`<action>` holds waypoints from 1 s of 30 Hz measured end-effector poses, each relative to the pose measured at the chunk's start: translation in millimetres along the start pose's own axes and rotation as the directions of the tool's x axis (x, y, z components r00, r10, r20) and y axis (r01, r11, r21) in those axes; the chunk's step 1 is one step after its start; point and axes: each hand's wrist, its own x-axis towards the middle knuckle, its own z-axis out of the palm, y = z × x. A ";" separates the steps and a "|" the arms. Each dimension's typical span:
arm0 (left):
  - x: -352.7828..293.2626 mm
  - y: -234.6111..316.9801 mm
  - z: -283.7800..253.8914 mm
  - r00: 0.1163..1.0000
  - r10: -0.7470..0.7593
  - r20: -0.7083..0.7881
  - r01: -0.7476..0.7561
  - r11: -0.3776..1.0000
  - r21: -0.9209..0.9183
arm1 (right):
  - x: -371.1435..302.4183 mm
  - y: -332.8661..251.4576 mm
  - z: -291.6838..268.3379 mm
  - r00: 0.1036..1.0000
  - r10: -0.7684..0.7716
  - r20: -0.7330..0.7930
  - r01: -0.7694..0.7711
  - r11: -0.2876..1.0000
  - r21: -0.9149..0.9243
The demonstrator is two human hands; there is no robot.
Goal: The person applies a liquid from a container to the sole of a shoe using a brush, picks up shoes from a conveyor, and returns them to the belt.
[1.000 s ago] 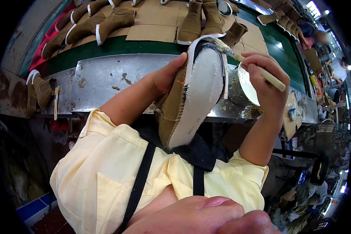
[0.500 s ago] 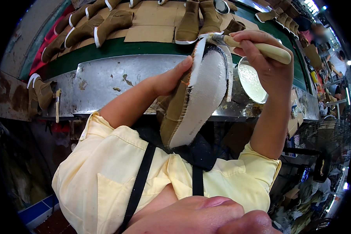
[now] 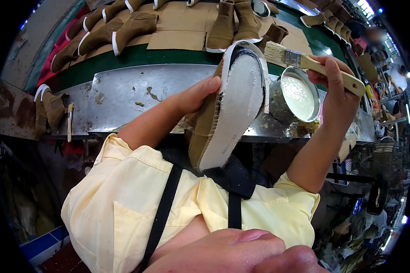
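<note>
A brown boot (image 3: 234, 102) is tilted with its pale, bare underside facing up, its lower end against my lap. Around its far end runs a white strip, partly loose along the right side. My left hand (image 3: 200, 94) is closed round the boot's left side, thumb at the edge of the underside. In my right hand (image 3: 335, 79) is a paintbrush (image 3: 300, 59) with a light wooden handle, its whitish bristles pointing left, just right of the boot's far end and apart from it. Below the brush stands a metal pot (image 3: 300, 95) of white liquid.
Several brown boots with white edges (image 3: 134, 32) stand on cardboard (image 3: 180, 27) along the green bench (image 3: 171, 50). Far left, a small boot (image 3: 50, 107) and a second brush (image 3: 70, 120) lie on the metal ledge (image 3: 118, 98). A fan (image 3: 382, 159) stands at right.
My right hand has moved right with the brush, whose bristles have left the boot's far end. The white strip, upright at the left edge before, now curves round that end.
</note>
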 end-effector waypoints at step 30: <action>-1.6 -5.6 -9.4 0.982 0.178 0.063 -0.174 0.983 -0.058 | 1.8 24.1 41.8 0.848 -0.380 0.369 0.432 0.900 -0.065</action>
